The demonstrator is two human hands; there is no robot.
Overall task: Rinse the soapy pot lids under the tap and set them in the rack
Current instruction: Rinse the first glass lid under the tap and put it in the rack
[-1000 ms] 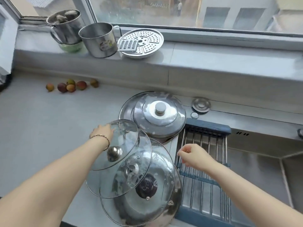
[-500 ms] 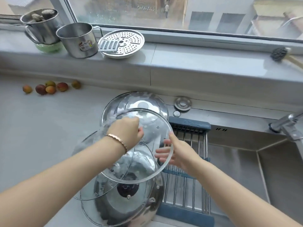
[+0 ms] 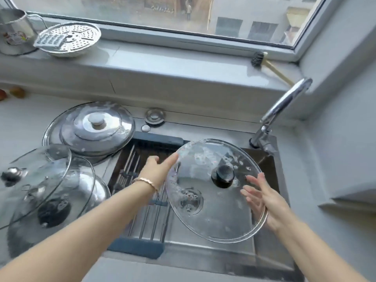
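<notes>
Glass lid (image 3: 213, 212), sudsy, hangs over the sink (image 3: 213, 253), below-left of the tap (image 3: 284, 102); my left hand (image 3: 157, 169) and right hand (image 3: 264, 200) press its opposite rims, fingers spread straight, I judge to angle it for the rinse.

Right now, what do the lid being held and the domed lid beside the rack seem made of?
Held lid: clear glass, the drain shows through it; metal rim; dark knob, probably plastic. Domed lid: polished metal, likely stainless steel, mirror-bright under soap film.
</notes>
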